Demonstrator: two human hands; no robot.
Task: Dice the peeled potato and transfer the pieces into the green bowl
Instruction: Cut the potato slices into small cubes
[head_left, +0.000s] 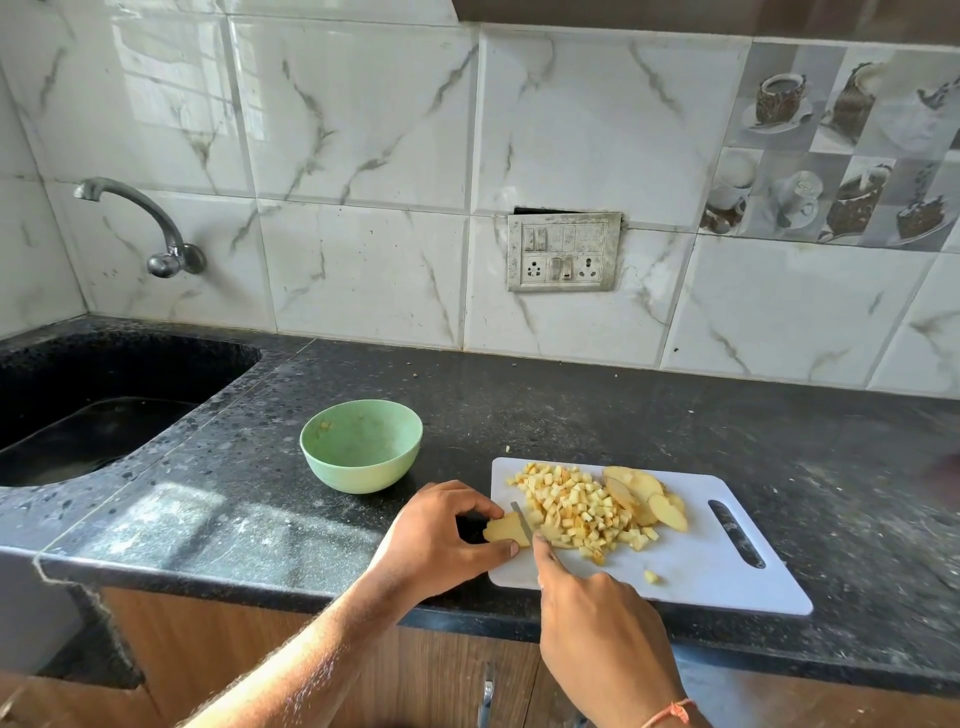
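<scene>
Potato largely diced on the board; nothing much yet moved to the bowl.

Nearest the front edge of the table, a knife (521, 519) is gripped in the right hand (597, 618), its blade set against a potato piece (506, 530) that is pinched by the curled fingers of the left hand (441, 535) at the left edge of the white cutting board (727, 577). A heap of diced potato (576, 509) is seen mid-board, with uncut slices (644, 496) lying just beyond it toward the far edge. Farther back and left, the green bowl (361, 447) stands nearly empty, only specks being visible inside. Dicing is judged well advanced; the remaining slices and the whole transfer are left.
</scene>
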